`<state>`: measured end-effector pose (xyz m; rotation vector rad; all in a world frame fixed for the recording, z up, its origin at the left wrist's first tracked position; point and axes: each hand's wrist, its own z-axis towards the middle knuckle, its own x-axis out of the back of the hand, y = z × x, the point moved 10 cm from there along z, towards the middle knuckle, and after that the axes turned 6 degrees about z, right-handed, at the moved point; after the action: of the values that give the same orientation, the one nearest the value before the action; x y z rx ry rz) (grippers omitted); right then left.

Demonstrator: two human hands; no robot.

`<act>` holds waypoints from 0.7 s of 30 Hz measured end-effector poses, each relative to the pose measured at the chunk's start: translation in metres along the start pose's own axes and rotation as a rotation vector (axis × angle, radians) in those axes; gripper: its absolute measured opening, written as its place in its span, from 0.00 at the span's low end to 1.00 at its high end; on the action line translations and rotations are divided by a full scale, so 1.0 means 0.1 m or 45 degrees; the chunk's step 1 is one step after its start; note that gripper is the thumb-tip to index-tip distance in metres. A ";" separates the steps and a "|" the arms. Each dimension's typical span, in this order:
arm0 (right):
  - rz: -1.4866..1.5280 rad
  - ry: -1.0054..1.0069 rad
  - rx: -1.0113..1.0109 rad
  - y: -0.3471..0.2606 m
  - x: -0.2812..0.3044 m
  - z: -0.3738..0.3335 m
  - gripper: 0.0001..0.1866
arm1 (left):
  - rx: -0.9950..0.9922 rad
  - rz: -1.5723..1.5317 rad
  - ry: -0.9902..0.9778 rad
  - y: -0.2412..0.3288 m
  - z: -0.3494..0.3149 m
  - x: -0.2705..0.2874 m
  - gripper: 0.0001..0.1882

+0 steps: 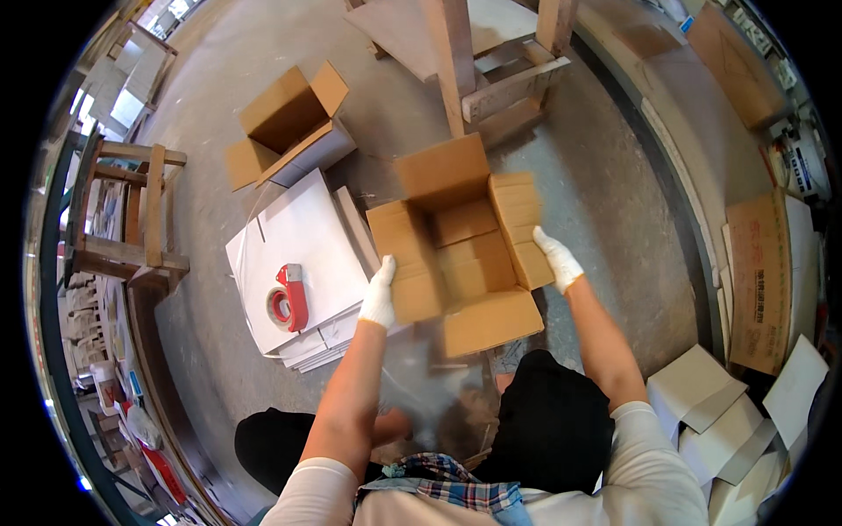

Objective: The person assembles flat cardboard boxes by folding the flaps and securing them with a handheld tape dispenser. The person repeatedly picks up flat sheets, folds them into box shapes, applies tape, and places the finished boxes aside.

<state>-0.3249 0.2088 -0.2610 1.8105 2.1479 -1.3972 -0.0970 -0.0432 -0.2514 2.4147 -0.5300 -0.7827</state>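
An open brown cardboard box (412, 267) is in front of me, its flaps spread outward and its inside bare. My left hand (379, 294), in a white glove, is closed on the edge of the left flap. On the opposite side my right hand (558, 259), gloved too, grips the right flap. Left of the box lies a stack of flat white cardboard sheets (307, 223). On top of that stack rests a red tape dispenser (296, 298) with a roll of tape. The box's underside is hidden from view.
Another open cardboard box (320, 149) stands beyond the stack. A wooden-legged stand (449, 61) is at the far side, and a wooden frame (132, 254) at the left. Folded white cartons (702, 394) sit at lower right, below a brown carton (759, 280).
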 end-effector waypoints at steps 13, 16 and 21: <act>-0.257 -0.020 0.197 -0.27 -0.49 -0.46 0.27 | -0.094 1.706 0.698 0.58 0.02 0.40 0.34; -0.368 -0.142 0.144 -0.59 -0.76 -0.67 0.26 | -0.598 1.958 0.709 1.61 -0.77 -0.18 0.35; -0.670 -0.348 0.173 -1.18 -2.15 -1.23 0.23 | -1.103 1.754 0.737 2.66 -2.13 -0.15 0.33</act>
<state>-0.2835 0.1225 -0.0039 1.0240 2.5245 -1.7933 -0.0264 -0.1629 0.0601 0.9501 -1.0766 0.2817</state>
